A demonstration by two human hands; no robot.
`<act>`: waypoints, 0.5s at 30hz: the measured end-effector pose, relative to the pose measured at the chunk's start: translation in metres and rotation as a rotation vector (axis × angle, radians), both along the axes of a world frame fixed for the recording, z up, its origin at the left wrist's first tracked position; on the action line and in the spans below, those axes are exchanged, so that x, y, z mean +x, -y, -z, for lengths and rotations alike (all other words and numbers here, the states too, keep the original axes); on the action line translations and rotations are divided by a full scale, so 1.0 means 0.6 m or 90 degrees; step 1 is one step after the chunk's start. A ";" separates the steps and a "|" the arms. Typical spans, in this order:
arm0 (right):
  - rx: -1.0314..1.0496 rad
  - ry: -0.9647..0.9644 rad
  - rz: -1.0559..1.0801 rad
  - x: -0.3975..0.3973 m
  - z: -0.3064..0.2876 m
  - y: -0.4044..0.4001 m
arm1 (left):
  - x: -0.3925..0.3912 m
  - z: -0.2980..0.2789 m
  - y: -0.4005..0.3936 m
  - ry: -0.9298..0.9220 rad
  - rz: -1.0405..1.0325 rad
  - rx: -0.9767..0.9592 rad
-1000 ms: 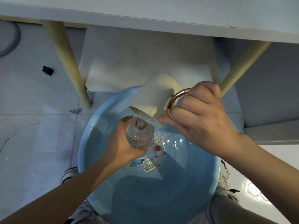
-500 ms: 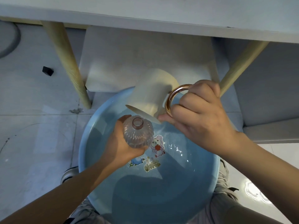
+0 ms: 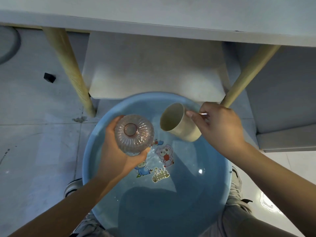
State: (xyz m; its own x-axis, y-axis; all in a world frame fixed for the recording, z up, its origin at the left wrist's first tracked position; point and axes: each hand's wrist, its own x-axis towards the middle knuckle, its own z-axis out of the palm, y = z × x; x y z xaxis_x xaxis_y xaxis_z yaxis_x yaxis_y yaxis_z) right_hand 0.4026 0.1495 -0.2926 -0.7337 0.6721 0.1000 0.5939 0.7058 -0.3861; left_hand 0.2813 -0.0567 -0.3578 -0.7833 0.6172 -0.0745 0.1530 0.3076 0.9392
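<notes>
Tiles underlie a blue basin — left fingers clasp a glass bottle, right fingers grip a mug.

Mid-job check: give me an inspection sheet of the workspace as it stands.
Surface: blue basin holding water, cartoon stickers on its bottom.
Job's things: ribbed glass bottle, mouth up; beige mug, tilted, mouth toward the bottle; the two are apart, both over the basin.
Clutter: small black block on the tiled floor.
Grippers: left hand grips the bottle; right hand holds the mug by its handle.
Cables: nothing seen.
Surroundings: white table with wooden legs; shoes beside the basin.
</notes>
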 end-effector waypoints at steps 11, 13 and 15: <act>-0.336 0.004 0.142 0.013 0.031 -0.001 | -0.013 -0.017 -0.002 -0.001 -0.045 -0.035; -0.368 0.001 0.135 0.012 0.031 0.000 | -0.011 -0.023 0.003 -0.007 -0.045 -0.049; -0.421 -0.011 0.131 0.010 0.024 0.000 | -0.010 -0.033 0.007 -0.015 -0.050 -0.060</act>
